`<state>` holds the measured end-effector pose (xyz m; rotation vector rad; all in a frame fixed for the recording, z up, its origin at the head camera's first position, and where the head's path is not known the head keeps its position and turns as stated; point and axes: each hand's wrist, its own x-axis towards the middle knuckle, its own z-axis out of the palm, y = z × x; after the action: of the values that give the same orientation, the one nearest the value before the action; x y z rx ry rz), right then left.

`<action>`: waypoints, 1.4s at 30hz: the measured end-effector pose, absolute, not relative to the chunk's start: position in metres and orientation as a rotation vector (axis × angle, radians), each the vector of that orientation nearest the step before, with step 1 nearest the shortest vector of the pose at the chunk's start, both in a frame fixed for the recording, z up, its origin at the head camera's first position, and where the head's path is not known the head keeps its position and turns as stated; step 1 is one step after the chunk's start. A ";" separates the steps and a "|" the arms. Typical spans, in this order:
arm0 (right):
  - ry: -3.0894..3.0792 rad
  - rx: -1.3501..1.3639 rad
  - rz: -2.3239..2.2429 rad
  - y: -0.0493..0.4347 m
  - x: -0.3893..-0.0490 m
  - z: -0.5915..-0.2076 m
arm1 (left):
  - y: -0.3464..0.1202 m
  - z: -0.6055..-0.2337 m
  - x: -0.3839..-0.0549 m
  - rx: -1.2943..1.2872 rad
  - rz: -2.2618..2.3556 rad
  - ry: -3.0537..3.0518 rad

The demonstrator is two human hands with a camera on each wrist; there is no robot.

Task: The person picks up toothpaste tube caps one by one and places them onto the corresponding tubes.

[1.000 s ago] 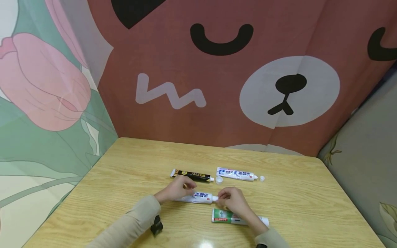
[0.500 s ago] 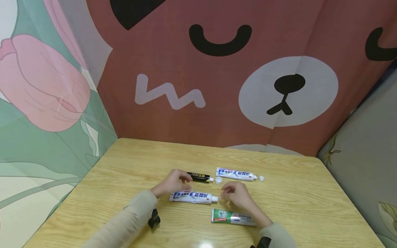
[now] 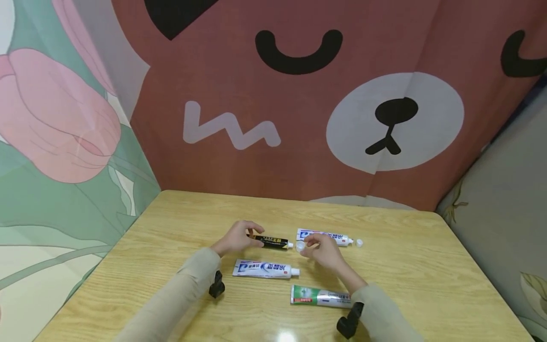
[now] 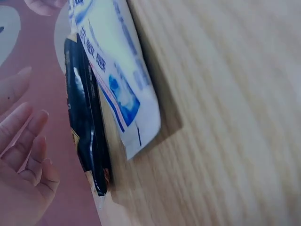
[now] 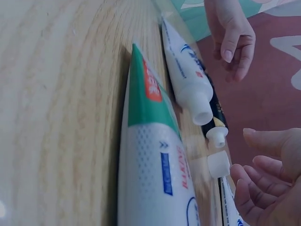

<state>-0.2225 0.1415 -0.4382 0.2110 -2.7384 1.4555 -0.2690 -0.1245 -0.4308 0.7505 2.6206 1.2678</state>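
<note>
My left hand (image 3: 239, 237) is at the tail end of a black toothpaste tube (image 3: 275, 242). In the left wrist view its loosely bent fingers look apart from that tube. Reaching over the table, my right hand (image 3: 326, 251) has its fingertips beside a loose white cap (image 3: 300, 246). The right wrist view shows the cap (image 5: 218, 165) just off the black tube's bare nozzle (image 5: 217, 136), with the thumb spread away from it. Closer to me lies a capped white-and-blue toothpaste tube (image 3: 265, 269). Another white-and-blue tube (image 3: 342, 239) lies behind my right hand, partly hidden.
A small white cap (image 3: 359, 243) sits off the far tube's nozzle. Under my right forearm lies a green-and-white toothpaste tube (image 3: 316, 297), its cap end hidden in the head view. Behind the wooden table (image 3: 192, 209) hangs a printed bear curtain (image 3: 239, 171).
Both hands have left the nearer white-and-blue tube and moved farther back. The left is now by the black tube, the right by its loose cap. The tubes have stayed in place.
</note>
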 end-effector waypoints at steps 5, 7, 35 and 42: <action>-2.750 0.244 1.433 0.139 -0.231 -0.440 | -0.127 -0.436 -0.279 0.729 1.249 2.579; -2.748 0.250 1.435 0.139 -0.234 -0.442 | -0.129 -0.437 -0.282 0.714 1.244 2.564; -2.770 0.421 1.371 0.142 -0.253 -0.461 | -0.132 -0.455 -0.305 0.625 1.201 2.503; -2.807 0.360 1.294 0.138 -0.253 -0.461 | -0.128 -0.454 -0.305 0.609 1.121 2.585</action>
<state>-0.2532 0.1380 -0.4610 0.3600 -2.8067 1.2939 -0.3053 -0.1284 -0.4544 0.6089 2.5846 1.1211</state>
